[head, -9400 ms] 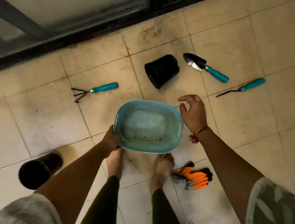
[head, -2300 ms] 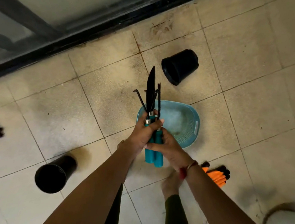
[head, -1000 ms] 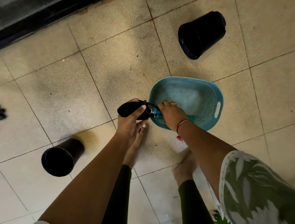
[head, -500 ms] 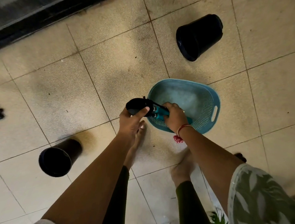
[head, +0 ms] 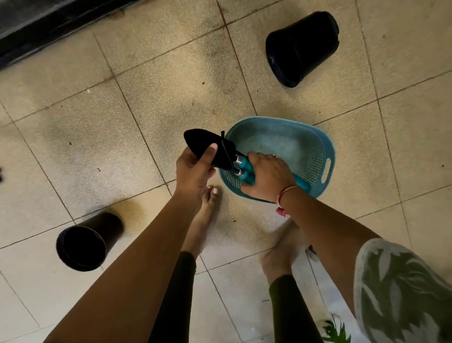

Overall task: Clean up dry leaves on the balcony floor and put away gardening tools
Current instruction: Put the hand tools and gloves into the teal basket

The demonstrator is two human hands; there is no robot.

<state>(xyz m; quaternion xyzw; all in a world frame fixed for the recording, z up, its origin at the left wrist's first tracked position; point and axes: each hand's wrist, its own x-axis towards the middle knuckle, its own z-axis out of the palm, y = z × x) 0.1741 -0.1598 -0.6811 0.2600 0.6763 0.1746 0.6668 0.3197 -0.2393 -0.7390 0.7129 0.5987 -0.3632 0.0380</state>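
**A:** Which step are we on?

**B:** Putting the tools (head: 244, 164) away. Our left hand (head: 194, 166) pinches the trowel blade (head: 208, 144) and our right hand (head: 269, 177) is wrapped round the handles. The bundle is half inside the basket (head: 316, 162) on the floor (head: 173, 67). Next we probably lower it flat and let go.

**A:** Any brand or label?

**B:** None we can read.

Beige tile floor (head: 60, 136), dim light; dark door frame (head: 55, 22) top-left.

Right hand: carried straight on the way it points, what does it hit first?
Probably the left hand, which pinches the trowel blade just beyond the handles the right hand grips; heights are hard to judge.
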